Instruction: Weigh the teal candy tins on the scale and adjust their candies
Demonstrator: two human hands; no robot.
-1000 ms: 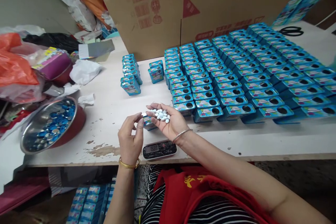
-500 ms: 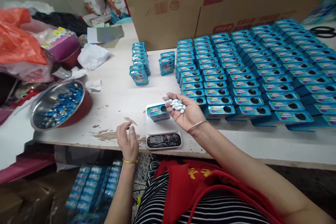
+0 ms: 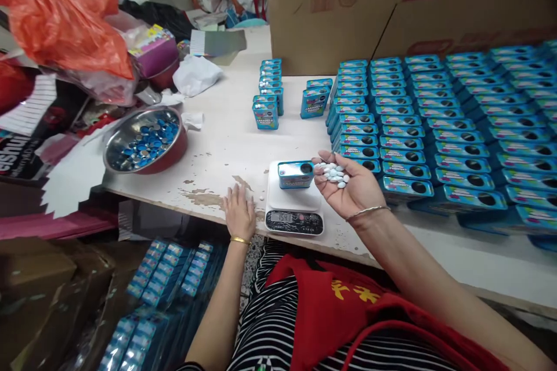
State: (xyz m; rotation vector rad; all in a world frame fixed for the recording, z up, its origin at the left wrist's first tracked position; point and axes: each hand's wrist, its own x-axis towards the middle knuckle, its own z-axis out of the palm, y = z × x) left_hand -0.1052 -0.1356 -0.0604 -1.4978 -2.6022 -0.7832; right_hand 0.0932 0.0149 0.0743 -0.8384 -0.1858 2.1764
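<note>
The right hand (image 3: 348, 188) is cupped palm up, fingers loosely spread, cradling a small heap of white candies (image 3: 334, 174) just to the right of the scale (image 3: 295, 207). A blue tin (image 3: 295, 174) lies on the scale's white platform, its round hole toward the candies, close to the right fingertips but apart from them. The left hand (image 3: 239, 213) lies flat, palm down and fingers extended, on the worn table (image 3: 226, 145) edge just left of the scale, holding nothing. Right of the scale stand rows of open blue tins (image 3: 435, 122); well to its left sits a metal bowl (image 3: 145, 140) of blue caps.
</note>
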